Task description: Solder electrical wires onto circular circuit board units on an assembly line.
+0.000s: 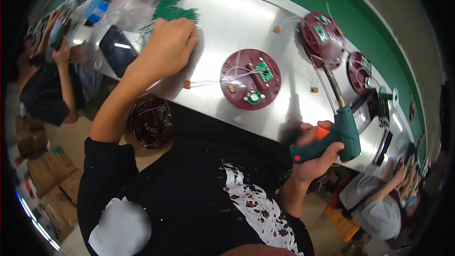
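My right hand (313,165) is wrapped around the handle of a dark green soldering gun (348,132) with an orange trigger; its metal barrel points away from me toward a far maroon disc (313,31). At the far left of the bench, my left hand (173,45) is curled closed beside a pile of thin green strips (171,7). Its fingertips are hidden, so what it holds does not show. Between the hands lies a maroon round disc (237,90) bearing a green circuit board (264,71). White wires run from it to a small brown connector (186,85).
Another maroon disc (358,71) lies at the right, near a solder spool (395,97). A black phone-like slab (117,50), plastic bags (125,7) and a bottle (95,9) are at the left. A container of discs (151,121) sits below the bench edge. People work on both sides.
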{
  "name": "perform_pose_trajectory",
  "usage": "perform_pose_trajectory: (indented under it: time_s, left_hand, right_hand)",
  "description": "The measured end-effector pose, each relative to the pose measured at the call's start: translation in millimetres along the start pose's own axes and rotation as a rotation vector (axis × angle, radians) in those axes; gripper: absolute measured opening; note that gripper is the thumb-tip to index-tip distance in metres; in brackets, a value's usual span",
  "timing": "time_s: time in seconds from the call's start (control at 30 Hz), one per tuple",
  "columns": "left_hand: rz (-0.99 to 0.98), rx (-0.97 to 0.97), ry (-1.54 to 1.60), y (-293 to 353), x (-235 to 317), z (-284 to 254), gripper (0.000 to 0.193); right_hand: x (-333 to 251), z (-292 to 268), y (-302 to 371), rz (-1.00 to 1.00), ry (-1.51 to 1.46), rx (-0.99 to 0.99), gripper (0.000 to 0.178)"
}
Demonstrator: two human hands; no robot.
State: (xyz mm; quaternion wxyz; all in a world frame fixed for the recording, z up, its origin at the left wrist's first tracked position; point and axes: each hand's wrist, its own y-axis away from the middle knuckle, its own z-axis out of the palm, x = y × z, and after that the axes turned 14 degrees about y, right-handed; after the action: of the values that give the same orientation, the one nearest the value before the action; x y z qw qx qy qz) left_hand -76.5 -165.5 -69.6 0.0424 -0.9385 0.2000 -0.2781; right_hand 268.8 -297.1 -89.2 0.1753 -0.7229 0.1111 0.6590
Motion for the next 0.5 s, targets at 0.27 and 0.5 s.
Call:
perform_pose_trajectory:
  time_s: [0.27,0.5]
  left_hand:
    - [0.162,0.074,0.481,-17.9,77.3,19.3,0.012]
    - [0.326,0.003,0.475,-34.5,88.6,42.6,0.027]
  right_hand:
    - [9.0,-24.6,19.4,-0.135,0.260,-0.089,0.083]
    - [19.8,-20.2,22.5,-0.168,0.324,-0.204,0.084]
